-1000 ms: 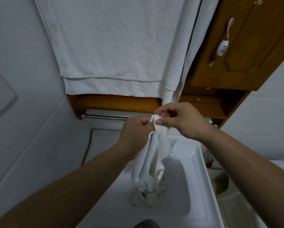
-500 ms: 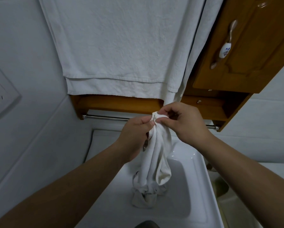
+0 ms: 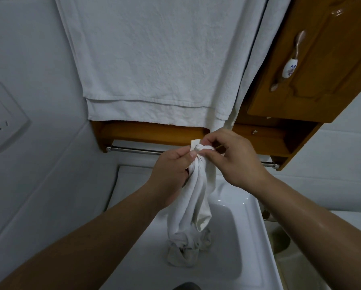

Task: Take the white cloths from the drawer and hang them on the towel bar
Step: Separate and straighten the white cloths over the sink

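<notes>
A bunched white cloth (image 3: 193, 204) hangs over the sink, its lower end crumpled in the basin. My left hand (image 3: 171, 172) and my right hand (image 3: 234, 158) both pinch its top edge close together, just in front of the chrome towel bar (image 3: 133, 151). The bar runs under a wooden shelf (image 3: 150, 132) and my hands hide its middle. A large white towel (image 3: 154, 63) hangs flat on the wall above, with a second white cloth (image 3: 252, 59) draped down its right side.
A white sink (image 3: 257, 243) lies below my hands. A wooden cabinet door (image 3: 313, 65) with a ceramic handle stands open at the upper right. A wall socket (image 3: 2, 120) sits on the white tiled wall at left.
Both hands have risen slightly with the cloth, lifting more of it out of the basin. A corner of the cloth now sticks up between my fingers.
</notes>
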{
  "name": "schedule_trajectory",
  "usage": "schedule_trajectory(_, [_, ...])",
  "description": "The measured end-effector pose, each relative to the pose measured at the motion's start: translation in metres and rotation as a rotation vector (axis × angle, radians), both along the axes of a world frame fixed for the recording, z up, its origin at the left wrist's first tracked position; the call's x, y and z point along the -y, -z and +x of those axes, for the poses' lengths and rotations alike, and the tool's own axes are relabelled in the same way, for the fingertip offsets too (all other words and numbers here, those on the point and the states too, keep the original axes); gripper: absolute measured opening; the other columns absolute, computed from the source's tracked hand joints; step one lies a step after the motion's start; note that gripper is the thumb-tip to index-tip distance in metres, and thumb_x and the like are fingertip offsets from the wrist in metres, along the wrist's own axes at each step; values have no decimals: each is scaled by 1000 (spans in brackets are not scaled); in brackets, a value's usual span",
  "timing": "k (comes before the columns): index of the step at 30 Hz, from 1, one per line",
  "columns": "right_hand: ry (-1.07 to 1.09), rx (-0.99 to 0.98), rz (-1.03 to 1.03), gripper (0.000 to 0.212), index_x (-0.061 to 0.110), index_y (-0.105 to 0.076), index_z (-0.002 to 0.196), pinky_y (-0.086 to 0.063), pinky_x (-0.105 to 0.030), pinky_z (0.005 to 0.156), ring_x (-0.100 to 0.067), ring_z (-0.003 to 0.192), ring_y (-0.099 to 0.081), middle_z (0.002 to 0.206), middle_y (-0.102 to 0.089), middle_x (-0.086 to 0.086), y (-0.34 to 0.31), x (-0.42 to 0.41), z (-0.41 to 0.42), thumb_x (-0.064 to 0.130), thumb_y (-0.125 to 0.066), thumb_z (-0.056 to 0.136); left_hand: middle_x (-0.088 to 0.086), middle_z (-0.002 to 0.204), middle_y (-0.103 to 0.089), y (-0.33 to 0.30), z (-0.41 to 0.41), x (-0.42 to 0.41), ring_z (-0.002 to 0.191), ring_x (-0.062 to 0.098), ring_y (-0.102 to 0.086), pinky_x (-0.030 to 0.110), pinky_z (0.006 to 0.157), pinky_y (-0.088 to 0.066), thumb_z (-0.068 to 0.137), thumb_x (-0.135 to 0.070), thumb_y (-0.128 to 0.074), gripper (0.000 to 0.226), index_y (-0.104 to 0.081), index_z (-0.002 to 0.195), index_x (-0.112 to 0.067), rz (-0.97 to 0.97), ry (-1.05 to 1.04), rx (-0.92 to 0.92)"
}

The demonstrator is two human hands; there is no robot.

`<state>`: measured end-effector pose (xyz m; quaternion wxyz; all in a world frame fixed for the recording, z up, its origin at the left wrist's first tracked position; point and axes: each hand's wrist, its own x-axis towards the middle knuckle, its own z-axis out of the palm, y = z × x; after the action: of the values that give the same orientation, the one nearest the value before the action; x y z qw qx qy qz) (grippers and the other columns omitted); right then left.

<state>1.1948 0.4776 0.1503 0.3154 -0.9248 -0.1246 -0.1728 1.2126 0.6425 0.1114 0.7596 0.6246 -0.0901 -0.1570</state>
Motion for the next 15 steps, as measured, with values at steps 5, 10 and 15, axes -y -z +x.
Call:
schedule_trajectory(5, [-146, -100, 0, 10, 26, -70, 97, -44, -10, 73, -2, 89, -59, 94, -65, 12, -22, 10, 4, 22, -74, 88, 23, 116, -68, -4, 3, -6, 114, 45, -60, 64, 104, -41, 98, -23, -50, 28, -73, 112, -15, -34, 73, 9])
schedule_trajectory(10, [-211, -179, 100, 20, 34, -67, 89, -45, -13, 73, -5, 84, -61, 89, -66, 10, -33, 15, 7, 18, -77, 85, 25, 115, -67, -14, 5, -10, 112, 44, -61, 62, 99, -46, 101, -15, -46, 28, -71, 110, -6, 29, 133, 61])
schedule_trajectory(15, [-258, -217, 174, 18, 27, -70, 91, -45, -14, 76, -6, 81, -57, 103, -63, 9, -29, 19, 4, 12, -77, 84, 18, 113, -70, -19, 4, -12, 109, 37, -64, 57, 98, -49, 102, -12, -46, 28, -70, 113, -6, 132, 170, 94])
